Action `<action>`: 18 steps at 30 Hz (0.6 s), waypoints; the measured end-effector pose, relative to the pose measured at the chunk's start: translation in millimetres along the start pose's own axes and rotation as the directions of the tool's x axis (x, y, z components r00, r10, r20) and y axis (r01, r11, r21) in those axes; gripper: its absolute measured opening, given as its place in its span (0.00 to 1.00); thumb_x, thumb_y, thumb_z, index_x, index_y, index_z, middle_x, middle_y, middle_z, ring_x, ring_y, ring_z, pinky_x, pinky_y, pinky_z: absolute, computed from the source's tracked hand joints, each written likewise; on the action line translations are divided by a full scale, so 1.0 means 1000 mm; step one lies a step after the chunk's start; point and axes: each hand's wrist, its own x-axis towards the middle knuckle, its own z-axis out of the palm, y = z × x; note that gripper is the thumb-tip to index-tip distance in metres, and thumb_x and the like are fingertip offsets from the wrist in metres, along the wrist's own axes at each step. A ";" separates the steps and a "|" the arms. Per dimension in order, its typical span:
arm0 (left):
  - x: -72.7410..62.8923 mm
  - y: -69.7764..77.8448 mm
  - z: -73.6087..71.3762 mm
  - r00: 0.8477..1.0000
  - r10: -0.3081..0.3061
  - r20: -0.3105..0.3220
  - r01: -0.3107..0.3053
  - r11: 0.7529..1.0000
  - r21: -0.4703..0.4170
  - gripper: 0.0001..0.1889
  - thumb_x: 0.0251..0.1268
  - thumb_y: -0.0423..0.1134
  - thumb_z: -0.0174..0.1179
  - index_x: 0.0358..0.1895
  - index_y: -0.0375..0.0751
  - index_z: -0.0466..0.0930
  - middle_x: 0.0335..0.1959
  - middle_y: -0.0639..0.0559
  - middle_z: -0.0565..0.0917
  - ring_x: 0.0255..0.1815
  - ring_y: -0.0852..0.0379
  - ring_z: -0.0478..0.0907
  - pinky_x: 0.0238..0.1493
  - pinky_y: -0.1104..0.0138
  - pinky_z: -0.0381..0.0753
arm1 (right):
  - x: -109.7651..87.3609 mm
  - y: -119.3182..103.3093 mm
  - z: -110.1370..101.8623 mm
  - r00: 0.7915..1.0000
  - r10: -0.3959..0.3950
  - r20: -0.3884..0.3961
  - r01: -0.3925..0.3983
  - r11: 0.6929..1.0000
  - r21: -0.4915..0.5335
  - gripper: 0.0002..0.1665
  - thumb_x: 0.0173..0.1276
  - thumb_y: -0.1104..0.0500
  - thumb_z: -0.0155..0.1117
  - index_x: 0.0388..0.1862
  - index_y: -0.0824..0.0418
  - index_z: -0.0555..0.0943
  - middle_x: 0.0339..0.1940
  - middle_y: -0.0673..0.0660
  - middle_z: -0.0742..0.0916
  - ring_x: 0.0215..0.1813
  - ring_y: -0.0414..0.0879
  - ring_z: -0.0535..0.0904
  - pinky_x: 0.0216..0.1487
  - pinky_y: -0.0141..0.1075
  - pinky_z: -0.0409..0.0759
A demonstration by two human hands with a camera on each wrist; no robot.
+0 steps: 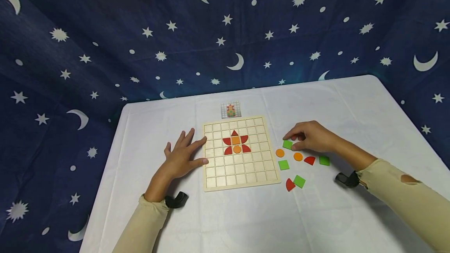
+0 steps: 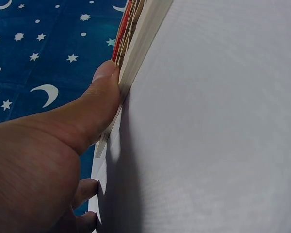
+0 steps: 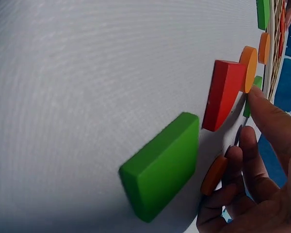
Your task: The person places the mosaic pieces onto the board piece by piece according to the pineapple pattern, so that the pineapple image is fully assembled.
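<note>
A square wooden grid board (image 1: pixel 242 169) lies on the table. Red and orange pieces form a figure on it, with an orange circle (image 1: pixel 237 149) low in the middle. My left hand (image 1: pixel 179 159) rests at the board's left side, fingers spread, with thumb and index fingertips on its edge. To the right of the board, my right hand (image 1: pixel 313 135) pinches a green square tile (image 1: pixel 287 144) between thumb and index finger, low over the cloth. Under its curled fingers, an orange piece (image 3: pixel 214 174) shows in the right wrist view, partly covered.
Around the right hand lie loose pieces: orange circles (image 1: pixel 298 157), red quarter-circles (image 1: pixel 309 160) and more green squares (image 1: pixel 324 160). A small pattern card (image 1: pixel 231 109) lies beyond the board's far edge. A white cloth (image 1: pixel 246 221) covers the table, and a starry blue curtain (image 1: pixel 197 22) hangs behind.
</note>
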 end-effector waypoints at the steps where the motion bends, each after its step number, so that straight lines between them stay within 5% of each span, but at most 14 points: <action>1: 0.000 0.000 0.000 1.000 0.000 0.000 0.000 1.000 0.000 0.41 0.61 0.63 0.68 0.77 0.61 0.67 0.86 0.44 0.46 0.86 0.35 0.38 0.70 0.24 0.38 | 0.000 0.000 0.000 1.000 -0.003 0.000 0.003 1.000 0.003 0.20 0.55 0.60 0.82 0.48 0.52 0.91 0.32 0.46 0.83 0.35 0.43 0.74 0.37 0.31 0.75; 10: 0.000 -0.001 0.000 1.000 0.007 -0.002 -0.007 1.000 -0.009 0.41 0.61 0.63 0.68 0.77 0.62 0.67 0.86 0.44 0.46 0.86 0.35 0.38 0.70 0.24 0.38 | 0.003 0.000 0.000 1.000 -0.019 0.001 0.019 1.000 0.003 0.15 0.54 0.58 0.84 0.34 0.48 0.83 0.27 0.45 0.81 0.35 0.43 0.74 0.37 0.32 0.74; 18: 0.000 -0.001 0.000 1.000 0.009 -0.004 -0.009 1.000 -0.006 0.41 0.61 0.63 0.68 0.77 0.61 0.67 0.86 0.44 0.47 0.86 0.35 0.38 0.70 0.24 0.38 | 0.013 -0.019 0.006 0.999 0.048 -0.008 -0.045 0.982 0.184 0.09 0.60 0.58 0.79 0.35 0.52 0.84 0.27 0.49 0.84 0.35 0.46 0.78 0.38 0.33 0.76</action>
